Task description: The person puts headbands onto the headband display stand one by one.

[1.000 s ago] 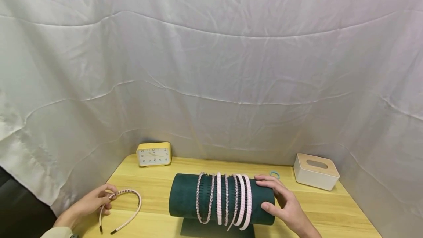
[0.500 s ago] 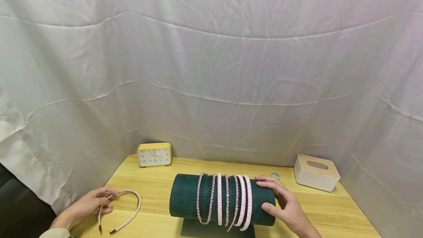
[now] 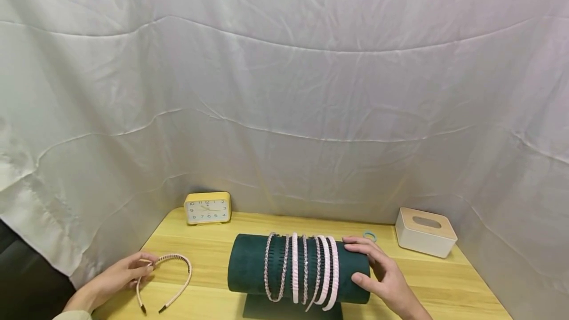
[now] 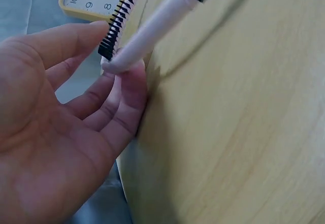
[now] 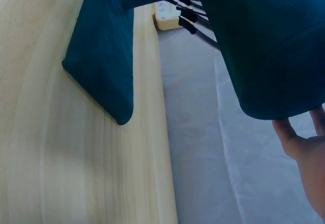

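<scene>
My left hand (image 3: 113, 278) pinches a pale pink headband (image 3: 188, 273) near one side, low over the table's left part. In the left wrist view, black comb teeth (image 4: 122, 18) line the inner side of this headband, and its near end has a dark tip. A dark green padded headband stand (image 3: 249, 263) carries several headbands (image 3: 333, 273), some smooth pink and some braided. My right hand (image 3: 388, 280) holds the right end of its roll, fingers on top and thumb on the front. In the right wrist view, the roll hides most of the right fingers.
A yellow clock (image 3: 208, 209) stands at the table's back left. At the back right is a white tissue box (image 3: 424, 238) with a wooden lid, and a small blue ring (image 3: 370, 235) lies to its left. Grey curtains (image 3: 311, 172) hang around the wooden table (image 3: 204, 256).
The headband in my left hand has turned slightly, its dark tips shifting right. My left thumb now lies further over it. The right hand and the stand have stayed put.
</scene>
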Demonstrator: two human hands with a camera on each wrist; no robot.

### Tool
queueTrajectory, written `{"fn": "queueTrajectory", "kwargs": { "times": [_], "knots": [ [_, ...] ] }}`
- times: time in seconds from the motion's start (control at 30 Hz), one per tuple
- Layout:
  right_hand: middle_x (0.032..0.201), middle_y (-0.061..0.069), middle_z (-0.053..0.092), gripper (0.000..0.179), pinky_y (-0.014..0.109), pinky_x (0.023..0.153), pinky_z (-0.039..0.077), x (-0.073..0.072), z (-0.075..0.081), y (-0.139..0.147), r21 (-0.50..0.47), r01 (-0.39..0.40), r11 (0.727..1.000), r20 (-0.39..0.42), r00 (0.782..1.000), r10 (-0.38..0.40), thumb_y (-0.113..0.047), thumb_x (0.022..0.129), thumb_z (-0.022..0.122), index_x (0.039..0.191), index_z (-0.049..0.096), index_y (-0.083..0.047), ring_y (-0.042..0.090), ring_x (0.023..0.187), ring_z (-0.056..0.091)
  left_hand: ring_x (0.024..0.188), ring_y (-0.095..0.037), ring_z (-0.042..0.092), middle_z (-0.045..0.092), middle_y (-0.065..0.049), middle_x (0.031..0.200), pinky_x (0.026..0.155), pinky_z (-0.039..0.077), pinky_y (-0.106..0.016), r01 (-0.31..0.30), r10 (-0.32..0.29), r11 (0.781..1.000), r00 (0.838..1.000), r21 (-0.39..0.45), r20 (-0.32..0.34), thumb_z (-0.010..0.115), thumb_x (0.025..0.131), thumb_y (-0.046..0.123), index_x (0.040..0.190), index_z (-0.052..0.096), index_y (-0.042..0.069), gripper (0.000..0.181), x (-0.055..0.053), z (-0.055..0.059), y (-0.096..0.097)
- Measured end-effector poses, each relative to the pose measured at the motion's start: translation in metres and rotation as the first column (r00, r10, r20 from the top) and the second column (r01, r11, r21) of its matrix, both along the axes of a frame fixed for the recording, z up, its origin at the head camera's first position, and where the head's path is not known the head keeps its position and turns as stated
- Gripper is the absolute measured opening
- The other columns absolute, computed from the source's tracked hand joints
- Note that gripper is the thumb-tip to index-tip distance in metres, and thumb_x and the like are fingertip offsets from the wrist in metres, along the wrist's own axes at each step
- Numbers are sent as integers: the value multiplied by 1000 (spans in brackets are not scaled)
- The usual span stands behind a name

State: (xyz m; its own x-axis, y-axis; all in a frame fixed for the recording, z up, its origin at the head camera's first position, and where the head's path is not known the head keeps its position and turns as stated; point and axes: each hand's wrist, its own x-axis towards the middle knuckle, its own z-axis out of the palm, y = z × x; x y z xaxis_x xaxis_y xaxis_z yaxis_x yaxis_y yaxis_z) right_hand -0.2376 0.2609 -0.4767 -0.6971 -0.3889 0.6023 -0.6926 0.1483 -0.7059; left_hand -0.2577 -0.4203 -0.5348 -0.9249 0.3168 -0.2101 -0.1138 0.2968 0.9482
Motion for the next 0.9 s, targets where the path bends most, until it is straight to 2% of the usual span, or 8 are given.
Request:
{"fn": "queueTrajectory", "kwargs": {
  "times": [0.13, 0.37, 0.6, 0.77, 0.9],
  "knots": [
    [157, 13, 58, 57, 16, 116, 44, 0, 0, 0, -5, -9, 1000, -9, 1000, 9, 19, 93, 68, 146, 63, 0, 8, 146, 53, 91, -14, 63, 66, -1, 112, 77, 57, -27, 49, -50, 996, 999, 72, 9, 48, 118, 15, 135, 62, 10, 23, 1, -4, -4],
    [157, 15, 57, 58, 16, 117, 43, -1, 0, -1, -18, -36, 999, -18, 999, 35, 21, 92, 66, 147, 61, 2, 9, 147, 52, 97, -13, 67, 72, 6, 126, 82, 61, -29, 82, -86, 985, 996, 149, 20, 46, 118, 13, 135, 64, 17, 26, 1, -6, -8],
    [157, 15, 57, 57, 16, 117, 44, 0, 0, -1, -5, -22, 1000, -6, 1000, 22, 19, 94, 67, 148, 61, 1, 8, 147, 52, 108, -15, 71, 72, 6, 131, 94, 63, -33, 143, -158, 957, 986, 253, 42, 42, 119, 12, 136, 66, 25, 32, 2, -4, -9],
    [157, 14, 57, 57, 16, 117, 44, 0, 0, -1, -7, -20, 1000, -4, 1000, 20, 19, 94, 66, 147, 61, 1, 7, 146, 52, 115, -11, 70, 70, 11, 136, 97, 63, -34, 123, -137, 961, 990, 249, 41, 46, 118, 13, 140, 67, 32, 36, 4, 1, -5],
    [157, 14, 57, 57, 16, 117, 44, 0, -1, -1, -14, -25, 1000, -12, 1000, 24, 20, 93, 66, 147, 61, 1, 8, 146, 53, 112, -9, 68, 66, 12, 134, 95, 63, -33, 124, -131, 966, 991, 226, 19, 47, 117, 12, 139, 67, 38, 40, 5, 7, -1]
  ]
}}
